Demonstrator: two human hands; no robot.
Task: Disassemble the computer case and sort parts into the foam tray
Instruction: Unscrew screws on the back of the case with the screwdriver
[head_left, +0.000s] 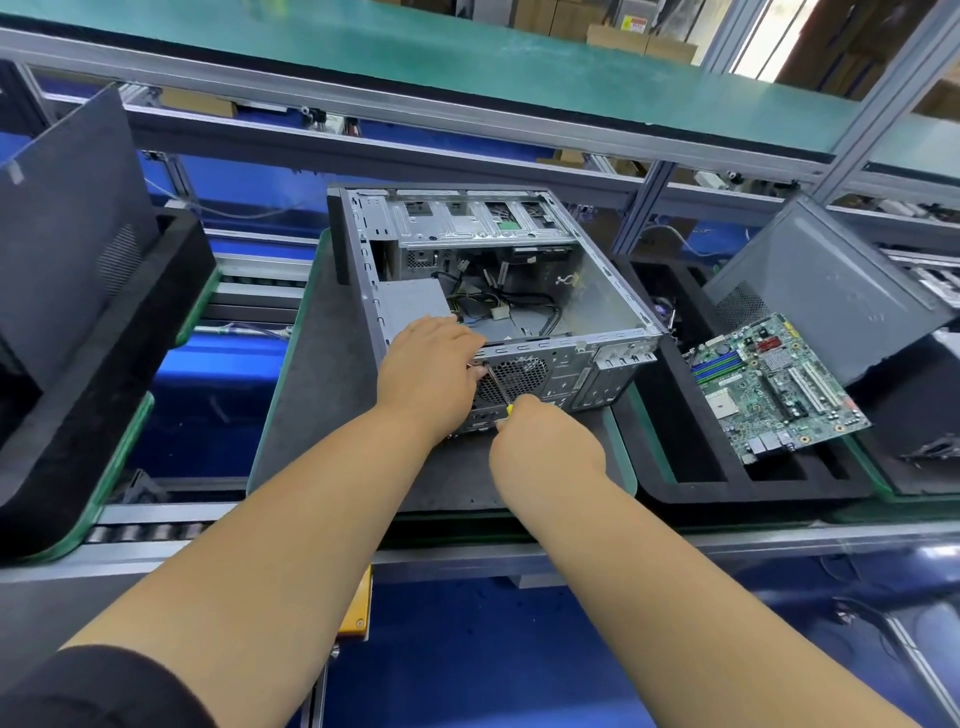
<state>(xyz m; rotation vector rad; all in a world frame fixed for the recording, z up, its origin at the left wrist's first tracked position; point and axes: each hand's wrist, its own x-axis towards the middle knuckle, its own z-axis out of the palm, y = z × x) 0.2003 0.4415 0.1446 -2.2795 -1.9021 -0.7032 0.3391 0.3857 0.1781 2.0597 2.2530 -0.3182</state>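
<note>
An open grey computer case (597, 291) lies on its side on a dark mat, loose cables inside. My left hand (431, 364) rests on the case's near rear panel, fingers curled over its top edge by the fan grille. My right hand (545, 441) grips a screwdriver (498, 389) with a yellow handle; its shaft points up-left at the rear panel close to my left fingers. A green motherboard (769, 384) lies tilted in the black foam tray (691, 483) to the right of the case.
A grey side panel (831, 291) leans at the back of the foam tray on the right. Another dark panel (67, 234) stands in a black foam tray (104, 374) on the left. A roller conveyor (156, 530) runs along the near edge; a green shelf (467, 62) hangs overhead.
</note>
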